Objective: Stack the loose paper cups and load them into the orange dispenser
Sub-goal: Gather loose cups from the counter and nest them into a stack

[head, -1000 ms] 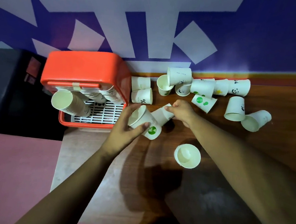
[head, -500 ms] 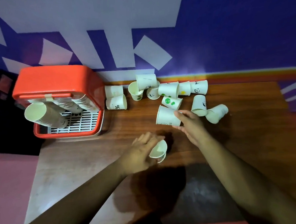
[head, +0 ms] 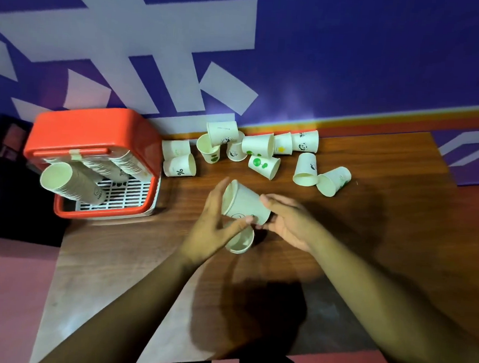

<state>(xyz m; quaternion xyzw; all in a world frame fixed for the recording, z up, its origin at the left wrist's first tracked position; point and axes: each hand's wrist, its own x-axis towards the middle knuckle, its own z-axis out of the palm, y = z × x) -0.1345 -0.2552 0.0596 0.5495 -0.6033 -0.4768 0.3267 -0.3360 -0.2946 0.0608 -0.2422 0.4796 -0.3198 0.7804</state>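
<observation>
Above the table (head: 369, 239), a cup (head: 245, 207) sits between left hand (head: 210, 230) and right hand (head: 291, 226).

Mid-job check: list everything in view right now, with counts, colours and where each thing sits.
orange dispenser: one, orange, back left of the table.
cup stacks: about three, white, hanging under the dispenser's top.
grille: one, white, dispenser base.
loose cups: eleven, white with small prints, scattered along the table's back edge.
held cup: one, white, tilted, between both hands.
lower cup: one or a short stack, white, upright beneath the held cup.
table: one, brown wood.
wall: purple-blue with white shapes.
left hand: holds the held cup's rim end.
right hand: grips its base end.
</observation>
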